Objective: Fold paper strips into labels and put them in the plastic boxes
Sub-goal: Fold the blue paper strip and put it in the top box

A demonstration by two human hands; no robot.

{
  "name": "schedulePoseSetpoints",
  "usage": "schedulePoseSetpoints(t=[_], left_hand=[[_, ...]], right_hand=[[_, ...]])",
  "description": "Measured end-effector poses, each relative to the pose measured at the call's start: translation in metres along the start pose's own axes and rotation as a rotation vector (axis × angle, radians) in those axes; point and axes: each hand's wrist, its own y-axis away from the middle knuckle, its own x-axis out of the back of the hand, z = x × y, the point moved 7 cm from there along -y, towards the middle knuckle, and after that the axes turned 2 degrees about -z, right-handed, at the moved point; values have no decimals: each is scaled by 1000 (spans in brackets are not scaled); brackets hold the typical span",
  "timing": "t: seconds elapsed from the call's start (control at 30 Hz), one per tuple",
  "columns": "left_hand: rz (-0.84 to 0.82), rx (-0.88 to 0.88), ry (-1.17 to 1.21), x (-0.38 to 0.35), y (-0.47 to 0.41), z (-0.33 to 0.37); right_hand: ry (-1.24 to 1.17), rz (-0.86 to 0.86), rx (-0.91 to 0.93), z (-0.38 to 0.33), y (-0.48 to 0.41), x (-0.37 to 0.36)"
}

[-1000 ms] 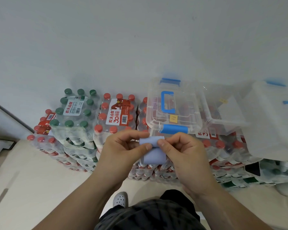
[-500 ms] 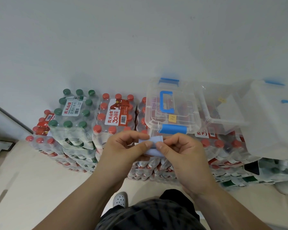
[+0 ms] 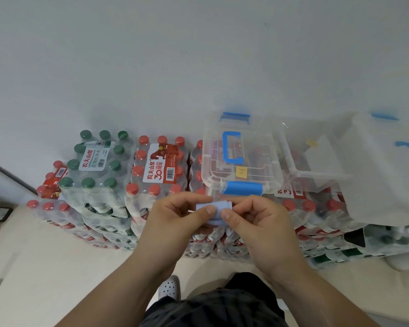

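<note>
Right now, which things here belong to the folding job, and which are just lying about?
Job: blue paper strip, pinched by left hand and right hand; closed plastic box.
Lying about: bottle packs; white shoe.

Bright, soft and even throughout, with weak, soft-edged shadows. Just a faint grey shade on the white wall (image 3: 175, 67) directly above the bottle packs (image 3: 99, 166). Small white glints on the lid of the clear plastic box (image 3: 253, 147), right of centre. Sharpest mid-frame: left hand (image 3: 172, 223), right hand (image 3: 257, 227), blue paper strip (image 3: 219, 212). Smeared and milky at the right edge, over the translucent box (image 3: 387, 173). Wide-angle bending toward the corners, plainest along the floor (image 3: 33, 267) at lower left. Slightly soft overall.
</note>
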Motion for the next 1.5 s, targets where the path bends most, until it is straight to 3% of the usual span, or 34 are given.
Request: schedulePoseSetpoints(t=[0.3,0.57,0.7,0.8,0.93,1.1,1.17,1.27,1.33,1.4,1.5], left_hand=[[-90,-37,27,-26,-34,17],[-484,-183,-438,-97,-82,47],[-641,-161,-488,-153,-97,62],[-603,-151,-372,-190,-107,73],[-609,-110,-270,-236,-111,72],[-728,-64,-479,-271,-117,59],[-803,-179,-664,-277,-121,60],[-881,-511,-963,-285,-125,68],[-870,-676,-1033,-286,-128,75],[-875,-706,-1016,-283,-131,78],[-903,-601,-865,-271,-138,80]], right_hand=[[-104,148,-55,-11,-19,28],[-137,293,-53,-31,-36,83],[-310,415,-55,-37,-44,125],[-558,439,-48,-40,-48,155],[-454,459,-57,-35,-52,194],[-416,494,-79,-21,-54,232],[-419,504,-81,-18,-55,241],[-437,517,-85,-13,-58,245],[-430,511,-93,-12,-60,240],[-414,538,-92,-12,-60,233],[-441,611,-67,-20,-54,221]])
